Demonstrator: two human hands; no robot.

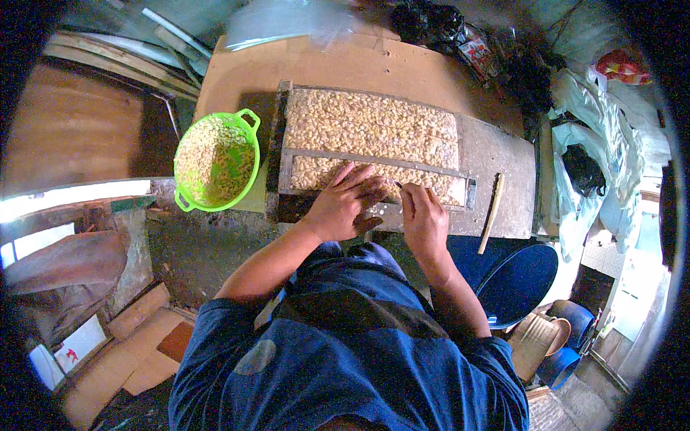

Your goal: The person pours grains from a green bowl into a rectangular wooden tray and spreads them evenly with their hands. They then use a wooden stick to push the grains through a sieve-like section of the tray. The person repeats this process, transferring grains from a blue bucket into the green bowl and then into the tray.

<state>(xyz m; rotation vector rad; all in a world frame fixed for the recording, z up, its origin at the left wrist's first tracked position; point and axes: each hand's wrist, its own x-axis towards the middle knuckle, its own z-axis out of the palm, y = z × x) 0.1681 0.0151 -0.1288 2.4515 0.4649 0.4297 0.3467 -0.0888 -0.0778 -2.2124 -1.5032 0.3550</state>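
A flat slab of pale soybeans or similar beans [372, 121], seemingly under clear plastic, lies on a board on the bench. Across its near part rests a narrow wooden frame [377, 160] with beans inside it. My left hand [347, 204] lies with fingers spread over the frame's near strip, palm down. Close to its right, my right hand [425, 215] pinches a small, thin dark tool, its kind not clear, with its tip at the beans by my left fingertips. A wooden stick or knife-like strip [490, 213] lies on the board to the right.
A green plastic colander [253, 156] holding loose beans stands at the bench's left. Clear plastic sheets [285, 24] lie at the back. White plastic bags [577, 215] hang at the right, above a large blue barrel [517, 285] near my right arm.
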